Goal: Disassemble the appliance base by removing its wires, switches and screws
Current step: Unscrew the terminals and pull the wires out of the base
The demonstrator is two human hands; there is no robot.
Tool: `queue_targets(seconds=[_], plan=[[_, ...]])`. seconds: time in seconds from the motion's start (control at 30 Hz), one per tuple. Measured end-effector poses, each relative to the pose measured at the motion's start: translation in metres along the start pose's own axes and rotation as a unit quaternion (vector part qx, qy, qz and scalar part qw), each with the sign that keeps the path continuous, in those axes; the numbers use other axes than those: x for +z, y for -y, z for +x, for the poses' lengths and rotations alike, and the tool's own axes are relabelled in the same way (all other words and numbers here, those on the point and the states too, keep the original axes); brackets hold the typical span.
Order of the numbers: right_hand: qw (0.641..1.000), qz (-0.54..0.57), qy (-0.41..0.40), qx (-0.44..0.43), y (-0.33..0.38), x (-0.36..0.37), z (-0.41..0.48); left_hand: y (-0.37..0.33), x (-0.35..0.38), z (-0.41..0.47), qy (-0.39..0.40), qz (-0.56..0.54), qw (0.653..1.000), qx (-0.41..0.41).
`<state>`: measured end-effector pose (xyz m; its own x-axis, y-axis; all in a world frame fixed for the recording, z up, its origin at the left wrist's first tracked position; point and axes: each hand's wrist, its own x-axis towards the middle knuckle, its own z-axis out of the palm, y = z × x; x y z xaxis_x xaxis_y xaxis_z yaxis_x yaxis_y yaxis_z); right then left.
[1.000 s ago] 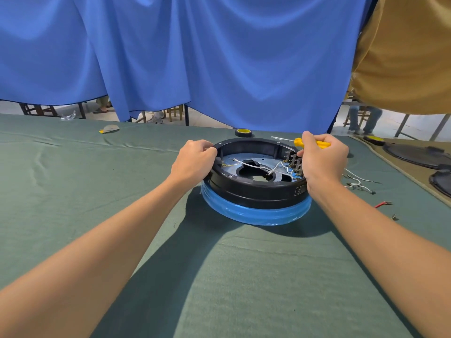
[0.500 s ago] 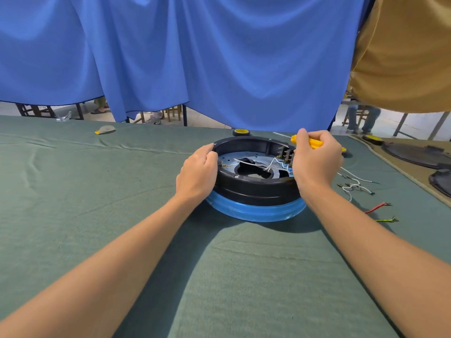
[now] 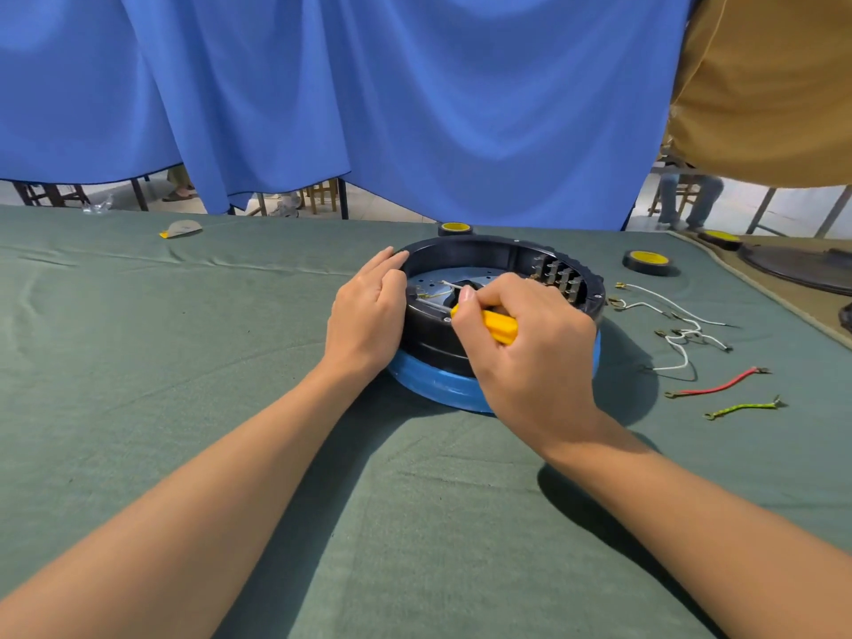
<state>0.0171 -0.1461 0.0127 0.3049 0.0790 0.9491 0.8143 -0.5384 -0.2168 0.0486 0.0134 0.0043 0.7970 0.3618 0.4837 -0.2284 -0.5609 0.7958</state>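
A round black appliance base (image 3: 479,253) with a blue lower ring (image 3: 428,382) lies open side up on the green cloth. Inside it a row of metal switch terminals (image 3: 560,276) stands at the right wall, and a few wires lie on its grey floor. My left hand (image 3: 366,315) rests flat against the base's left rim. My right hand (image 3: 530,348) is over the near rim, shut on a yellow-handled screwdriver (image 3: 500,326) whose shaft points left into the base. Its tip is hidden.
Loose white wires (image 3: 677,334), a red wire (image 3: 719,385) and a green-yellow wire (image 3: 742,407) lie right of the base. Tape rolls (image 3: 647,261) sit behind it. Black parts (image 3: 793,267) lie at the far right, a blue curtain (image 3: 415,108) hangs behind, and a person in a tan shirt (image 3: 774,85) stands top right.
My right hand has swung the screwdriver from the far right rim, near the terminals, to the near rim, its shaft now pointing left into the base. My left hand has stayed at the left rim.
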Motion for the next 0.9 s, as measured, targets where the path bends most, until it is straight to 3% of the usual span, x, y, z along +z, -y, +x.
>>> queue_targets(seconds=[0.6, 0.9], plan=[[0.998, 0.027, 0.001, 0.053, -0.0014, 0.0024, 0.0032, -0.0038, 0.0004, -0.0024, 0.012, 0.01, 1.0, -0.008], [1.0, 0.005, 0.006, -0.02, -0.0021, 0.0094, 0.0028, -0.0059, 0.0023, -0.0037, 0.009, 0.001, 1.0, -0.015]])
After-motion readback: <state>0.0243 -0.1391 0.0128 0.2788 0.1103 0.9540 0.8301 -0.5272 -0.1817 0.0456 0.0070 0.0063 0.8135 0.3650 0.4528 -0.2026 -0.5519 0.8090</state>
